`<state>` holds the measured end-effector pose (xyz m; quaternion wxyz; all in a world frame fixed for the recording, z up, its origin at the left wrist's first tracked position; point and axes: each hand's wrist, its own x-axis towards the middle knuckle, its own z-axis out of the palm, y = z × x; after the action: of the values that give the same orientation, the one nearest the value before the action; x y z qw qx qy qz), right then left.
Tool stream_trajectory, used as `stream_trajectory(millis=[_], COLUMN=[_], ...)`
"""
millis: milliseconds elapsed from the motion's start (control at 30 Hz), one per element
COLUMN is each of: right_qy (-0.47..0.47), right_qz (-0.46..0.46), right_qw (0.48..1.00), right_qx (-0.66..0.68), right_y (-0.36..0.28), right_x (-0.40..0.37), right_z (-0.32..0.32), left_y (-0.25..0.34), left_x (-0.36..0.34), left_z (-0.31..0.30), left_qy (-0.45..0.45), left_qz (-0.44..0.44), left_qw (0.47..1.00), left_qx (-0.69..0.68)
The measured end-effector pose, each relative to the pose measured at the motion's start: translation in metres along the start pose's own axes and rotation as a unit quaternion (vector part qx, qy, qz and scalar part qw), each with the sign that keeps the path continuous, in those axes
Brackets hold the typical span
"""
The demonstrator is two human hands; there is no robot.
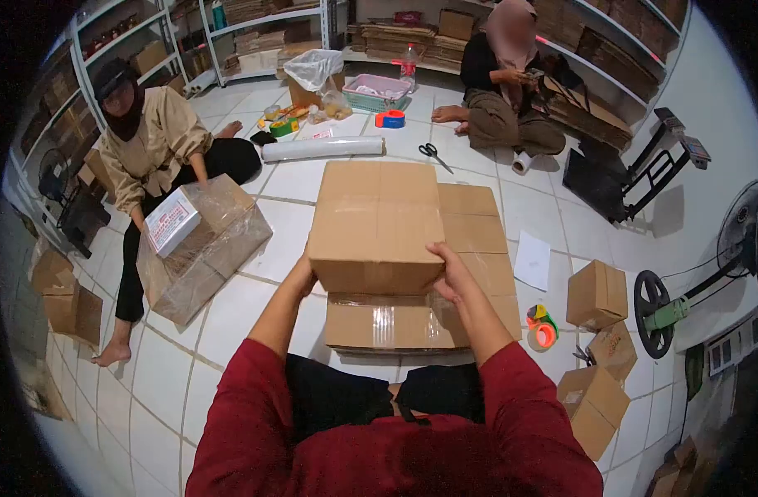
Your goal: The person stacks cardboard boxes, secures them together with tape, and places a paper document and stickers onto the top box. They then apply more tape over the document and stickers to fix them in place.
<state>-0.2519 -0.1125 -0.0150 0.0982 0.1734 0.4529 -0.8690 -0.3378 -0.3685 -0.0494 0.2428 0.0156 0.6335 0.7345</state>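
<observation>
A closed cardboard box (pixel 379 217) is held between my two hands, over a wider flat cardboard piece (pixel 478 248) with clear tape along its near part. My left hand (pixel 303 273) grips the box's near left corner, its fingers mostly hidden. At the near right corner, my right hand (pixel 447 272) has its thumb on the top edge and fingers against the side. Whether the box touches the cardboard beneath cannot be made out.
One person at left holds a wrapped box (pixel 209 257); another sits at back right. Scissors (pixel 435 157) and a film roll (pixel 322 149) lie beyond the box. Right are paper (pixel 532 261), tape rolls (pixel 543 331), small boxes (pixel 596 296) and a fan (pixel 739 219).
</observation>
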Motion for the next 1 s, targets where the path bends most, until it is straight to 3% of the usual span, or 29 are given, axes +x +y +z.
stream_trajectory(millis=[33,100,167,267,367,667,767,800,833,933,1000], right_qy=[0.012,0.009,0.0,0.036,0.069,0.029,-0.033,0.015,0.074,0.164,0.219], right_qz=[-0.009,-0.008,-0.029,-0.033,-0.043,-0.067,-0.042,-0.015,0.002,-0.093,-0.116], right_qw=[1.0,1.0,0.998,0.998,0.996,0.997,0.998,1.0,0.997,0.98,0.962], right_qx=[-0.002,0.017,0.05,0.038,0.021,0.03,0.011,0.004,0.003,-0.062,-0.117], right_y=[-0.001,-0.002,-0.011,-0.031,-0.044,-0.047,-0.05,-0.056,-0.064,-0.035,-0.031], right_x=[0.006,0.016,0.027,0.042,0.06,0.097,0.088,0.057,0.028,0.014,-0.054], right_z=[0.003,0.009,0.015,0.025,0.027,0.001,0.001,0.027,0.032,-0.05,-0.093], left_y=[-0.002,-0.008,-0.011,0.005,0.006,0.013,0.009,0.006,-0.029,-0.053,-0.08], left_x=[0.015,0.036,0.053,0.062,0.09,0.088,0.088,0.089,0.116,0.092,0.074], left_z=[-0.008,-0.014,-0.008,0.011,0.011,0.017,0.017,0.012,-0.023,-0.036,-0.044], left_qy=[-0.031,-0.008,0.052,0.08,0.112,0.092,0.095,0.096,0.039,0.195,0.251], left_qz=[0.001,-0.013,0.067,0.101,0.098,0.077,0.076,0.083,0.009,-0.011,0.035], left_qw=[0.999,1.0,0.987,0.959,0.95,0.966,0.977,0.983,0.991,0.977,0.967], left_qx=[0.012,-0.01,-0.133,-0.252,-0.273,-0.229,-0.175,-0.134,-0.125,-0.086,-0.035])
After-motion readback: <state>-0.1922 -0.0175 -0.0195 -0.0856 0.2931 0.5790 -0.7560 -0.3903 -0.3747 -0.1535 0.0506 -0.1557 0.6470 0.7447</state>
